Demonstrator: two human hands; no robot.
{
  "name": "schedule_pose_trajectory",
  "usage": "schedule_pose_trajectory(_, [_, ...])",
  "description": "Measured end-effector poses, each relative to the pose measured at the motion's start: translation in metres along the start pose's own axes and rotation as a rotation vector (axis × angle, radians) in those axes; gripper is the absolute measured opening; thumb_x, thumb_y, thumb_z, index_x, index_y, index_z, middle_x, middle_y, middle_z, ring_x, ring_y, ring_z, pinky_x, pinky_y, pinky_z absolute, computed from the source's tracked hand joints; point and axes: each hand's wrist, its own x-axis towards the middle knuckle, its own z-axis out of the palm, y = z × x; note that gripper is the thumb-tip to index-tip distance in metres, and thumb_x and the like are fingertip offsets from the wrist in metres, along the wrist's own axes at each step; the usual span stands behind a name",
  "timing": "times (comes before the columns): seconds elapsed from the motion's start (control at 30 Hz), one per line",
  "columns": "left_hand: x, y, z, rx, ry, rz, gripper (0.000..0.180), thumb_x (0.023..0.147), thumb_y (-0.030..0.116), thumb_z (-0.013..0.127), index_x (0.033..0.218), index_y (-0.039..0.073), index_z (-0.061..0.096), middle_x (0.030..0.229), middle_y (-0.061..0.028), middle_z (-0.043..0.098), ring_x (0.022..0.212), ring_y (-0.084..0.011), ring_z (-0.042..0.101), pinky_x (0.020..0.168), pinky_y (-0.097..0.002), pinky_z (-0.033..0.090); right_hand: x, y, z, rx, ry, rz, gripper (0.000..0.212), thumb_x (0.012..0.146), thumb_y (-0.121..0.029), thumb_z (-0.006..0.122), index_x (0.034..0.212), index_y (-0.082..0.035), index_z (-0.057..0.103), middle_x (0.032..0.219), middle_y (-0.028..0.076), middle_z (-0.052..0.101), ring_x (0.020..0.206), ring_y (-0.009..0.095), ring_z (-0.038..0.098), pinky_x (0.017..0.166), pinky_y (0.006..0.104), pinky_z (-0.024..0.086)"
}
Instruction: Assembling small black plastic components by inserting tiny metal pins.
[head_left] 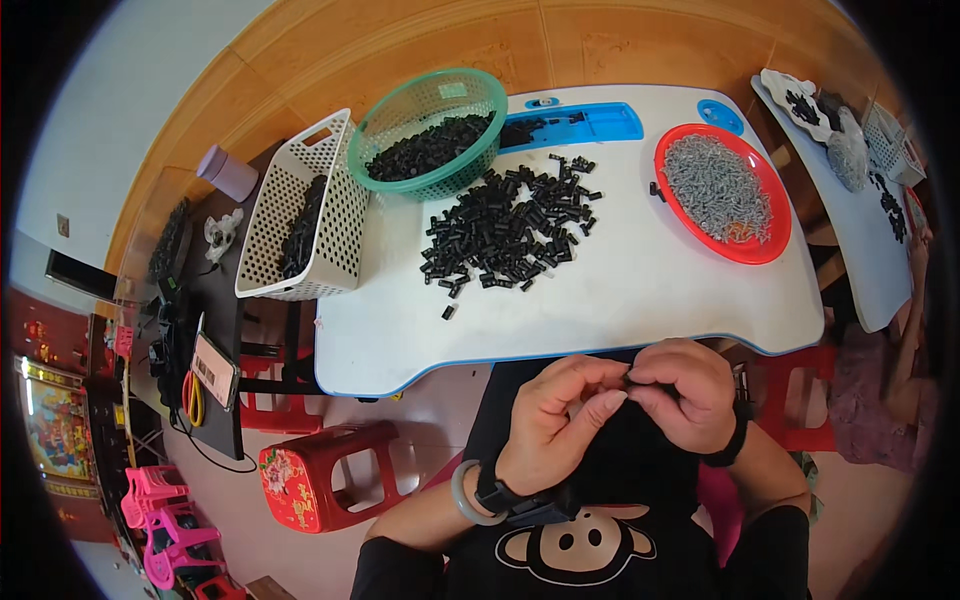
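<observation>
My left hand (558,422) and my right hand (692,398) meet just off the table's near edge, above my lap. Thumbs and fingertips of both are pinched around a small dark piece (628,381), mostly hidden by the fingers, so its exact kind does not show. On the white table (650,300) lies a loose heap of small black plastic parts (505,225). To the right of the heap, a round red tray (776,245) holds many silver screws (715,185).
A green basket (480,178) and a white perforated basket (345,235), both with black parts, stand at the left. Behind the heap lies a blue tray (615,122). A red stool (345,475) is at lower left. Another person's arm (915,300) shows by the right-hand table.
</observation>
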Motion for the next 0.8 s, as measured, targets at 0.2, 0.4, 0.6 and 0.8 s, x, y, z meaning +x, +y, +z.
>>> schedule_pose_trajectory(0.2, [-0.006, 0.004, -0.007, -0.163, -0.033, -0.037, 0.020, 0.090, -0.001, 0.059, 0.110, -0.003, 0.061, 0.102, -0.0079, 0.057, 0.083, -0.0116, 0.057, 0.072, -0.0218, 0.047, 0.005, -0.016, 0.006, 0.009, -0.030, -0.045, 0.026, 0.068, -0.001, 0.075, 0.091, -0.004, 0.063, 0.079, 0.008, 0.064, 0.064, 0.025, 0.060, 0.056, 0.0322, 0.048])
schedule_pose_trajectory(0.4, [-0.012, 0.003, -0.013, -0.496, -0.109, -0.063, 0.016, 0.090, -0.002, 0.059, 0.106, -0.005, 0.059, 0.101, -0.0098, 0.057, 0.079, -0.0117, 0.059, 0.071, -0.0225, 0.050, 0.004, -0.028, 0.008, 0.179, -0.029, -0.014, 0.030, 0.068, 0.000, 0.076, 0.095, -0.003, 0.062, 0.078, 0.008, 0.064, 0.062, 0.024, 0.061, 0.054, 0.0314, 0.047])
schedule_pose_trajectory(0.6, [-0.016, 0.008, -0.011, -0.592, -0.110, -0.084, 0.019, 0.090, -0.003, 0.057, 0.109, -0.006, 0.058, 0.101, -0.0106, 0.058, 0.081, -0.0122, 0.060, 0.073, -0.0224, 0.051, 0.011, -0.032, 0.008, 0.062, -0.008, -0.125, 0.029, 0.067, -0.001, 0.076, 0.093, -0.004, 0.065, 0.078, 0.006, 0.062, 0.059, 0.021, 0.059, 0.051, 0.0304, 0.044])
schedule_pose_trajectory(0.8, [-0.016, 0.007, -0.019, -0.152, -0.131, -0.076, 0.019, 0.093, 0.000, 0.054, 0.111, -0.004, 0.057, 0.098, -0.0077, 0.059, 0.079, -0.0110, 0.060, 0.072, -0.0212, 0.049, 0.011, -0.022, 0.006, -0.037, -0.022, -0.176, 0.023, 0.069, -0.002, 0.075, 0.091, -0.005, 0.068, 0.080, 0.005, 0.060, 0.061, 0.019, 0.057, 0.052, 0.0299, 0.044])
